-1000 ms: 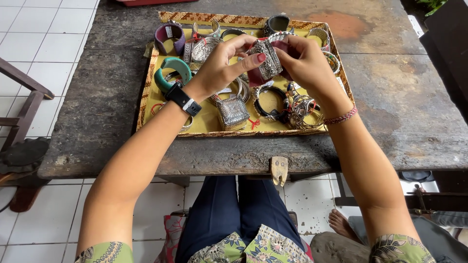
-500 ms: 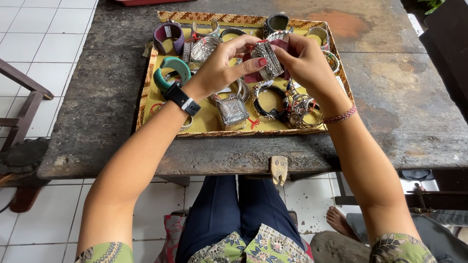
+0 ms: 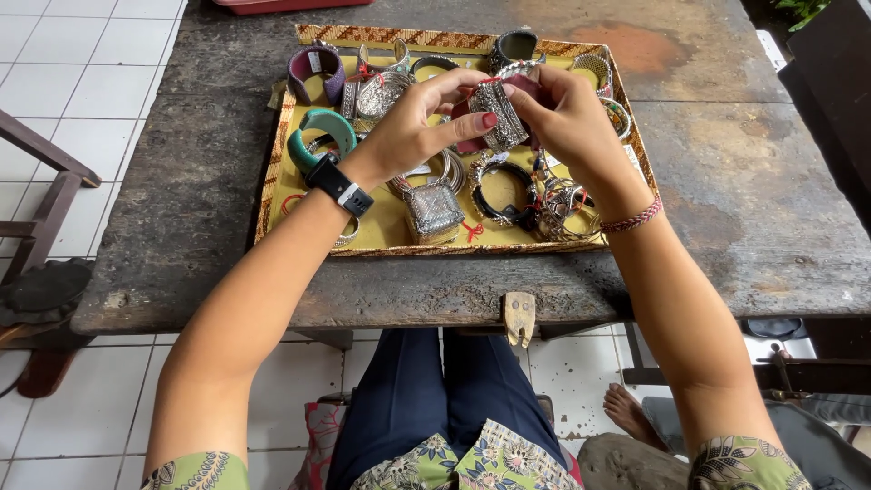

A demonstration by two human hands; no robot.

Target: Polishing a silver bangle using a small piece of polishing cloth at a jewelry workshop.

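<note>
Both hands meet above a yellow tray (image 3: 277, 177) with a woven border. My left hand (image 3: 413, 127) and my right hand (image 3: 567, 122) together hold a wide silver cuff bracelet (image 3: 497, 113) between the fingertips, with a bit of dark red cloth (image 3: 467, 143) showing behind it. Below the hands, on the tray, lie a square silver box (image 3: 434, 210), a dark bangle (image 3: 501, 195) and an ornate silver bangle (image 3: 564, 209). A black watch sits on my left wrist and a red braided band on my right.
The tray holds several more bangles: a purple one (image 3: 315, 73), a teal one (image 3: 319, 136), a black cuff (image 3: 515, 45). It rests on a worn dark wooden table (image 3: 181, 181). A wooden chair (image 3: 41, 195) stands at the left on white tiles. Someone's bare foot (image 3: 626, 413) shows at the lower right.
The silver cuff has turned slightly between the fingers; the hands stay in nearly the same place above the tray.
</note>
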